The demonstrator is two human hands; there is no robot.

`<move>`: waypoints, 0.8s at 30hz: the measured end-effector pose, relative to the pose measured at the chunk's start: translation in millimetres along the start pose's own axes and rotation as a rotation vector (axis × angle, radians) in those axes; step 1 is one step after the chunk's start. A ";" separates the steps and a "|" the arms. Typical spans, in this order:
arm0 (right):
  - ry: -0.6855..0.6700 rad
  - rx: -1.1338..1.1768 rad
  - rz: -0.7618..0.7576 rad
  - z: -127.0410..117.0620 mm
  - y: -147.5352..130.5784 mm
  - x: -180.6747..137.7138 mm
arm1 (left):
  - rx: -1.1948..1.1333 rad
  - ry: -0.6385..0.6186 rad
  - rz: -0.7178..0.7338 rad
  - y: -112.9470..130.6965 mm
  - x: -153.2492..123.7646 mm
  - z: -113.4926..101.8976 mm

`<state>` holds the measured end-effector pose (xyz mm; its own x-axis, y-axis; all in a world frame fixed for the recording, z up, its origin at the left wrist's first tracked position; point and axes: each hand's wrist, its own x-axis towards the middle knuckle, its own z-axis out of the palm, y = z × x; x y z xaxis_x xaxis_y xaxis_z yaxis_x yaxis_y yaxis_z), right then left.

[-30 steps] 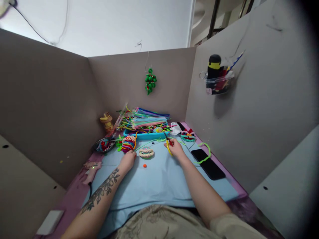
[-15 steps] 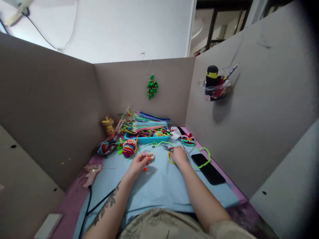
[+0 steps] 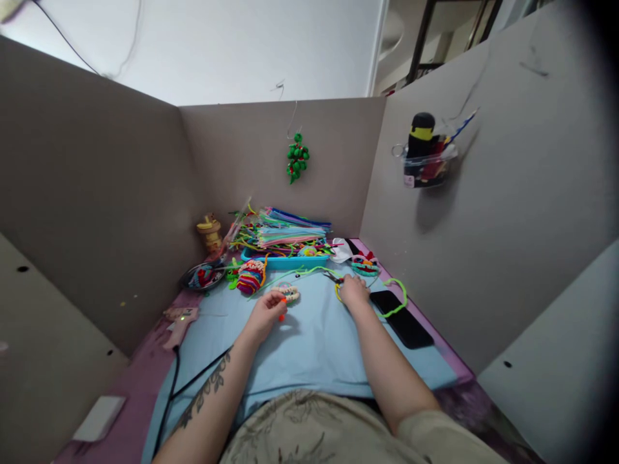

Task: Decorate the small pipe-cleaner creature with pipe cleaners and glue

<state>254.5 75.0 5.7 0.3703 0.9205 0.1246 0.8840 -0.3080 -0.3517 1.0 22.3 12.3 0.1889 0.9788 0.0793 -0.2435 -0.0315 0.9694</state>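
Observation:
My left hand (image 3: 265,314) is closed in a pinch on a small bright-orange piece (image 3: 283,301); its exact shape is too small to tell. A second orange bit (image 3: 281,318) shows just below the fingertips, and I cannot tell whether the two are joined. Behind the fingers lies a cream, beaded-looking ring (image 3: 291,294) on the blue cloth (image 3: 309,348). My right hand (image 3: 355,291) is curled over a metal-jawed tool (image 3: 333,277) with red and yellow at its handles. Whether it is pliers or scissors is hidden by the hand. A light-green fuzzy stem (image 3: 397,303) curves beside that hand.
A blue tray (image 3: 285,263) heaped with coloured fuzzy stems stands at the back. A striped piece (image 3: 251,277) and a metal bowl (image 3: 193,276) sit left of it. A pink glue gun (image 3: 181,322) with a cable lies left, a black phone (image 3: 406,325) right. Partitions enclose the desk.
My right hand has moved right, and the tool has shifted with it. My left hand has drawn slightly left with the orange piece. The view has tilted a little downward.

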 end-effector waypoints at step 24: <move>-0.223 1.063 -0.786 1.7 -73.3 -80.4 | 0.018 -0.066 -0.061 3.0 -4.5 1.1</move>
<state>159.5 24.0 19.9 -0.2742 0.8164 0.5082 0.1526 0.5587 -0.8152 0.5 17.6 15.1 0.2652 0.9636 0.0349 -0.2130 0.0232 0.9768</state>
